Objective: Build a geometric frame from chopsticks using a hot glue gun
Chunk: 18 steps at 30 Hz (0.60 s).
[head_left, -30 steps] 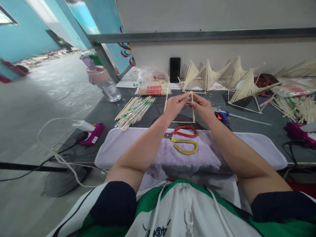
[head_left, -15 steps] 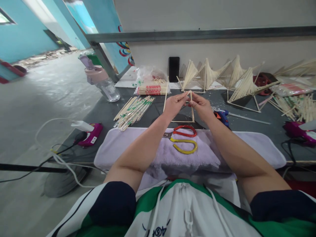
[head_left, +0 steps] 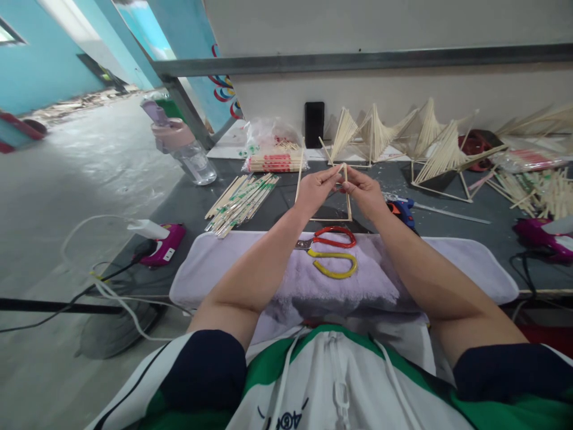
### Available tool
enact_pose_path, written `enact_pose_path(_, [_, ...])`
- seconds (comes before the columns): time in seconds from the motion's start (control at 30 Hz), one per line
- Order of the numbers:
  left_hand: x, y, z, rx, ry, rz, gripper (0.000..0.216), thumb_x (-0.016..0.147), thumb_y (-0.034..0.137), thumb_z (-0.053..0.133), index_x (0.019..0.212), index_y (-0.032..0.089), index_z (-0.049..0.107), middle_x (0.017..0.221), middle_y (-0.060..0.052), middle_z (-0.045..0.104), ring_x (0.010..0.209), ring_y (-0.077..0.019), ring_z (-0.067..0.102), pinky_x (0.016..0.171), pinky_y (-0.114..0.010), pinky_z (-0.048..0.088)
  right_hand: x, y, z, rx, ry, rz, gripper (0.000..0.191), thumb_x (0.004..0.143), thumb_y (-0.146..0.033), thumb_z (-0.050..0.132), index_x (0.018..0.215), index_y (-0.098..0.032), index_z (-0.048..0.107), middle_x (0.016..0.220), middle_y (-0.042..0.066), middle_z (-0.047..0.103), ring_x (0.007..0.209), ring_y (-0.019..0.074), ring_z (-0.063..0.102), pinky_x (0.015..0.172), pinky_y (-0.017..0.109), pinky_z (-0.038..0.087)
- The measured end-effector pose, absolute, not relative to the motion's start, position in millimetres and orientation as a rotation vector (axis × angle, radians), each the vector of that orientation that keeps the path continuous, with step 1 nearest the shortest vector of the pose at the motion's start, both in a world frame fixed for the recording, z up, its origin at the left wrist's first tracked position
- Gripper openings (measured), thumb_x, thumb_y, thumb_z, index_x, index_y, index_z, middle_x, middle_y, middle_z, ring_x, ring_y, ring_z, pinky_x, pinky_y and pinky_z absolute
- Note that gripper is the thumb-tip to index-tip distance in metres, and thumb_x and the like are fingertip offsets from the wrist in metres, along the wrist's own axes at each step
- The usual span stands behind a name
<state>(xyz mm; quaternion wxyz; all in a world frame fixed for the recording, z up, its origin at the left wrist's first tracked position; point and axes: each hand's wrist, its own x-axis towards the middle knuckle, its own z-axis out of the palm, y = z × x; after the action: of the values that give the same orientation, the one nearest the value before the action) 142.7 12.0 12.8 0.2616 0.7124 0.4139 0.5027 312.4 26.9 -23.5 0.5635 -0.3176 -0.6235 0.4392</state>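
Note:
My left hand (head_left: 316, 190) and my right hand (head_left: 363, 190) meet over the dark table, fingers pinched at the top corner of a frame of thin wooden sticks (head_left: 349, 203). One stick of it rises at the left, past my left hand, and another lies along the table below. The fingertips hide part of the joint. Beneath my wrists, scissors with one red and one yellow handle (head_left: 335, 254) rest on a lilac towel (head_left: 250, 269). Beside my right wrist lies a blue glue gun (head_left: 404, 210), close to a steel ruler (head_left: 452, 215).
Finished-looking stick structures (head_left: 378, 134) stand along the back, near a black phone (head_left: 314, 124). Wrapped chopsticks (head_left: 244, 203) and a water bottle (head_left: 185, 149) are at left. Purple power strips (head_left: 168, 245) with cables sit at both sides; loose sticks (head_left: 546, 194) lie at right.
Both hands keep the same pinch on the stick frame. The whole view has shifted very slightly; nothing else has visibly moved.

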Motion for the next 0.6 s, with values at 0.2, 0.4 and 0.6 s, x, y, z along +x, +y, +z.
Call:
enact_pose_path(0.2, [143.4,9.6,15.6,1.913,1.129,1.361,0.032,0.094,0.033,0.061,0.123,0.025,0.072,0.099,-0.001,0.079,0.067,-0.0080,0.067,0.071,-0.020,0.052,312.2,27.1,-23.8,-0.748,-1.467,1.026,0.075,0.068,-0.061,0.081,0.135,-0.031,0.065,0.123,0.005,0.073,0.111,0.0285,0.067,0.094,0.046,0.056])
enact_pose_path(0.4, [143.5,9.3,15.9,1.927,1.135,1.356,0.032,0.095,0.032,0.060,0.123,0.025,0.072,0.097,-0.001,0.078,0.066,-0.0073,0.066,0.072,-0.019,0.052,311.7,26.6,-23.0,-0.743,-1.459,1.034,0.072,0.068,-0.059,0.082,0.133,-0.031,0.066,0.126,0.004,0.071,0.109,0.0275,0.068,0.093,0.045,0.057])
enact_pose_path(0.6, [143.5,9.3,15.7,1.937,1.124,1.356,0.033,0.095,0.035,0.059,0.124,0.024,0.072,0.094,-0.001,0.078,0.067,-0.0086,0.067,0.071,-0.020,0.051,311.5,25.1,-21.1,-0.749,-1.472,1.028,0.071,0.069,-0.060,0.081,0.133,-0.032,0.066,0.128,0.004,0.071,0.108,0.0275,0.069,0.093,0.046,0.057])
